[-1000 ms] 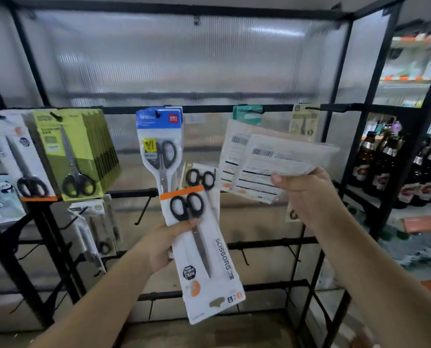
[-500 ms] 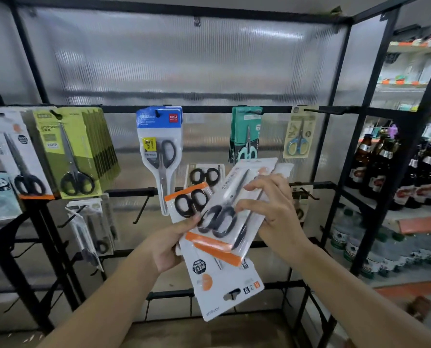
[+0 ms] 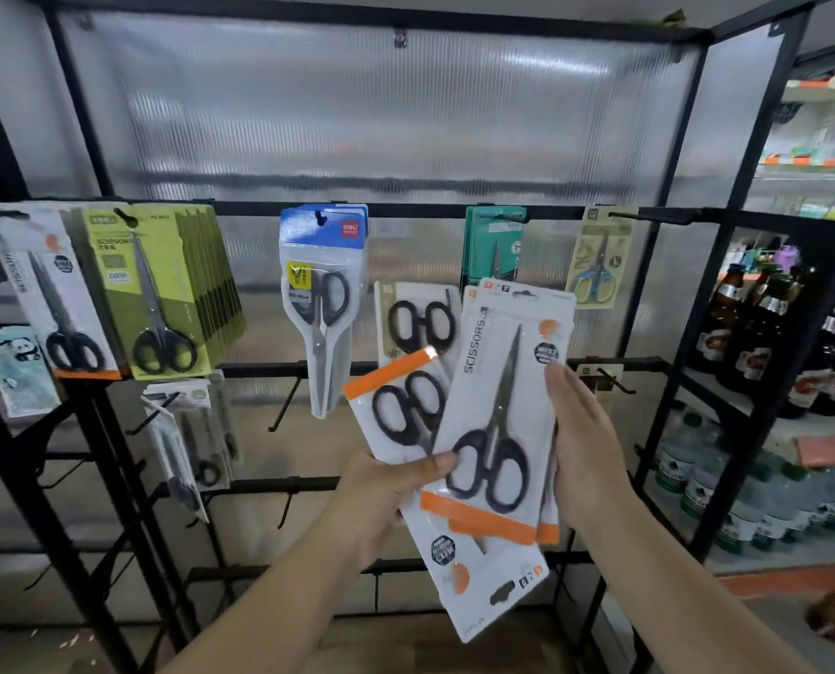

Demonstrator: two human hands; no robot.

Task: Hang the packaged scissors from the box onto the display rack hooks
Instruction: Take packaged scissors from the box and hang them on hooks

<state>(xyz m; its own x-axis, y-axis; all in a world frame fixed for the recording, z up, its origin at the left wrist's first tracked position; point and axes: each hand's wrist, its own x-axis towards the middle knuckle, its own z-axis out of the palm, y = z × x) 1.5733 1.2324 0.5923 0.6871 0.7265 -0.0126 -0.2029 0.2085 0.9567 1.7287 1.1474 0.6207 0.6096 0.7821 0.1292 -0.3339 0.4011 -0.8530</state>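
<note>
My left hand [image 3: 386,498] grips an upside-down white-and-orange scissors pack [image 3: 474,571], thumb on its front. Over it lies an upright pack of the same kind [image 3: 503,411], with another behind it. My right hand [image 3: 585,459] holds these upright packs by their right edge, fingers behind and along the card. The black display rack [image 3: 668,294] stands in front, its hooks carrying white-orange [image 3: 60,304], green [image 3: 158,294], blue-topped [image 3: 323,304], teal [image 3: 493,245] and beige [image 3: 600,260] scissors packs. An empty hook [image 3: 615,381] juts out right of my hands. No box is in view.
More scissors packs hang on the middle rail [image 3: 420,323] and lower left [image 3: 187,440]. A panda-print pack [image 3: 12,367] hangs far left. Shelves with dark bottles [image 3: 756,333] and water bottles [image 3: 697,474] stand at the right. Bare hooks [image 3: 284,406] stick out of the lower rails.
My right hand brought its packs down from the upper right, turned them face-forward and upright, and laid them over the pack in my left hand.
</note>
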